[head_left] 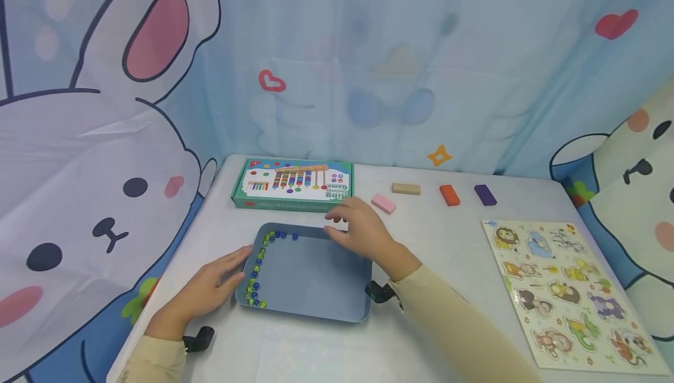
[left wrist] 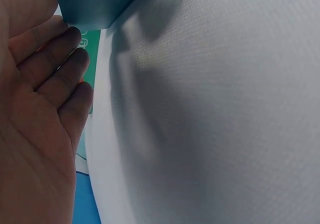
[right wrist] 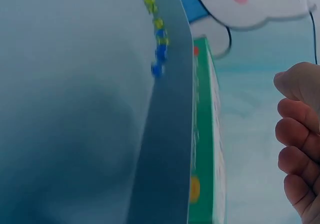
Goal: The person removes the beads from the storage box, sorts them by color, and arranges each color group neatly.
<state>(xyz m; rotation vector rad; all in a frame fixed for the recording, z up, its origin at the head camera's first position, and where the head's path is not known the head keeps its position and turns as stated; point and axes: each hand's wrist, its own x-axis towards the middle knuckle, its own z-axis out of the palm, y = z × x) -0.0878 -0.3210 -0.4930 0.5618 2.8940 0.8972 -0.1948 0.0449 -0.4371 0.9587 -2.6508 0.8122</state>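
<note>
A blue-grey tray [head_left: 316,280] lies on the white-covered table, with small blue and yellow-green beads [head_left: 256,275] lined along its left side and far left corner. My left hand [head_left: 210,286] is beside the tray's left wall, its fingers stretched out at the rim. In the left wrist view, the left hand [left wrist: 40,98] has an unfolded palm with nothing in it. Over the tray's far right corner hovers my right hand [head_left: 363,231]. The right wrist view shows this right hand [right wrist: 302,139] with loosely bent fingers and nothing held.
Behind the tray sits a green ring game box [head_left: 292,203]. Pink [head_left: 384,203], beige [head_left: 406,189], orange [head_left: 450,195] and purple blocks [head_left: 485,195] lie to its right. An animal puzzle board [head_left: 568,295] is at the right. A printed curtain [head_left: 316,32] hangs behind the table.
</note>
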